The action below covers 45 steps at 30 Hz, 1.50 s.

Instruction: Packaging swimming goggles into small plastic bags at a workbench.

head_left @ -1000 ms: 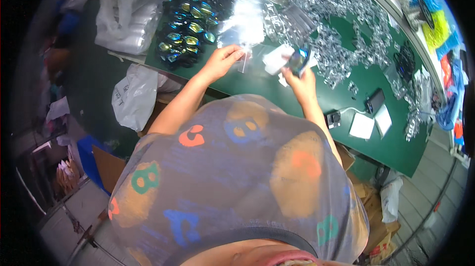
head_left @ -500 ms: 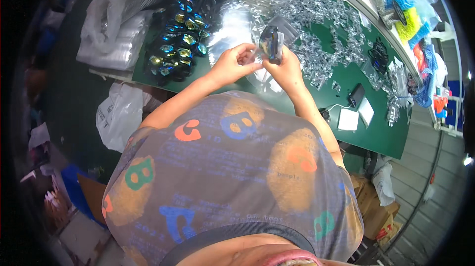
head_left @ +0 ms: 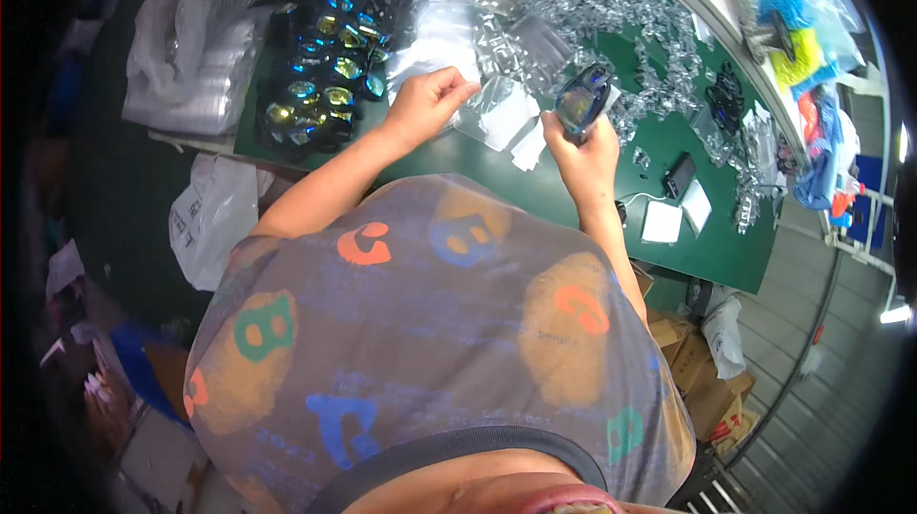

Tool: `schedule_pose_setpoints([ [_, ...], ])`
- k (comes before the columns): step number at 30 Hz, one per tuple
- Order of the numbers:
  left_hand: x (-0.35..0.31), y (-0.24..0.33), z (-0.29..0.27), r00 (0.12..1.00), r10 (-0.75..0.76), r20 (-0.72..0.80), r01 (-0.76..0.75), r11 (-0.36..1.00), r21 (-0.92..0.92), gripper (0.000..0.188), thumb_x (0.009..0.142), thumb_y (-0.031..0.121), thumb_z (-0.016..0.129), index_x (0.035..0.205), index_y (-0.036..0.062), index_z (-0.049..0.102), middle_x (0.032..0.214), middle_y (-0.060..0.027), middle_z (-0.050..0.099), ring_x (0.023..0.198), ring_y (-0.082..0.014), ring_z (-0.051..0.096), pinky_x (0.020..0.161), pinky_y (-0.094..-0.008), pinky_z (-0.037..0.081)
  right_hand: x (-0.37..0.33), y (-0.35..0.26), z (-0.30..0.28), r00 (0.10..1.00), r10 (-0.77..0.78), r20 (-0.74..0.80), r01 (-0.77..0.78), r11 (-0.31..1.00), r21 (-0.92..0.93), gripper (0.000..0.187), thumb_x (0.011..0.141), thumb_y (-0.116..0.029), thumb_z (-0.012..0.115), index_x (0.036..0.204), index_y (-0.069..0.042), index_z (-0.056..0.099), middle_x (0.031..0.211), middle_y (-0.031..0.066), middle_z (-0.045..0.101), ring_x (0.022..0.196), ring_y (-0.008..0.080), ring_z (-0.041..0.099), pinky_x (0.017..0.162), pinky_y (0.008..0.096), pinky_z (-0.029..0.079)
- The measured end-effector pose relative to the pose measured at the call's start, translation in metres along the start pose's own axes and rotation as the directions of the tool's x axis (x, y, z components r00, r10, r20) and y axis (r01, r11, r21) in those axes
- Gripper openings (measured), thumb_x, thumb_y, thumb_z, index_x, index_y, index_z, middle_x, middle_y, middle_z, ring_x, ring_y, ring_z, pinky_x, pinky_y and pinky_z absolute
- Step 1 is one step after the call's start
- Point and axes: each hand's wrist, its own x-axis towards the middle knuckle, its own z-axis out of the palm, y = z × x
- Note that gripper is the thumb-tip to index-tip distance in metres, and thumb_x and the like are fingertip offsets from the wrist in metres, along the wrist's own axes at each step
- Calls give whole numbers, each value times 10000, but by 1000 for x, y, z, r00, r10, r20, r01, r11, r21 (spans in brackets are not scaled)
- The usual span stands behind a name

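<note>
My right hand (head_left: 585, 153) is closed around a pair of dark goggles (head_left: 583, 101) with shiny mirrored lenses, raised over the table's middle. Apart from it, my left hand (head_left: 425, 108) has its thumb and fingers pinched together; whatever is between them, if anything, is too small to make out. Below and between the hands lie a clear plastic bag (head_left: 487, 98) and white paper slips (head_left: 523, 143). A heap of similar goggles (head_left: 330, 65) with blue and gold mirrored lenses spreads to the left of my left hand.
Small clear plastic pieces (head_left: 659, 46) cover the back right of the green table (head_left: 735, 256). Stacked clear bags (head_left: 186, 94) lie at far left. A black box-shaped device (head_left: 679, 175) with a cable and a white pad (head_left: 662, 223) sit at right. Cardboard boxes (head_left: 707, 371) stand below.
My hands have moved apart. The right one has carried the goggles to the right, while the left one has drawn back leftward from them. The head view has shifted slightly.
</note>
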Motion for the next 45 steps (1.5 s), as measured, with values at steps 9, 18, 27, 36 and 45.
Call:
schedule_pose_setpoints([
  [9, 16, 25, 19, 987, -31, 159, 22, 998, 59, 175, 944, 240, 707, 875, 80, 693, 665, -91, 659, 635, -198, 692, 568, -359, 501, 8, 38, 34, 867, 331, 373, -498, 589, 636, 197, 872, -104, 753, 1008, -39, 625, 918, 33, 663, 800, 145, 659, 734, 286, 499],
  [18, 20, 33, 32, 943, 207, 262, -261, 946, 190, 104, 892, 164, 745, 908, 81, 685, 864, -69, 682, 745, -238, 673, 632, -336, 515, 15, 79, 62, 867, 375, 328, -498, 643, 582, 224, 836, -95, 740, 1030, -35, 646, 888, 6, 677, 784, 75, 607, 691, 260, 489],
  [27, 15, 2, 30, 778, -514, 361, 554, 289, -781, 146, 975, 197, 695, 1074, 92, 668, 960, 2, 659, 930, -116, 632, 884, -312, 524, 10, 84, 56, 973, 229, -26, -217, 948, 231, 238, 790, -93, 753, 1003, -50, 656, 841, 55, 669, 746, 148, 622, 693, 315, 511],
  [36, 1, 0, 41, 643, -614, 458, 765, 476, -435, 429, 925, 400, 746, 1166, 84, 584, 989, -3, 609, 809, -106, 607, 686, -263, 521, -4, 99, 74, 999, 26, -43, -18, 987, 163, 317, 734, -63, 771, 1031, -51, 664, 951, 133, 657, 852, 333, 664, 754, 389, 532],
  [45, 25, -22, 44, 988, -109, 107, 96, 988, 123, 152, 939, 129, 675, 1045, 40, 736, 969, -103, 680, 844, -235, 672, 733, -351, 532, 6, 56, 28, 847, 269, 459, -182, 957, -226, 510, 838, -427, 799, 1153, -57, 644, 926, 168, 736, 871, 308, 730, 779, 404, 551],
])
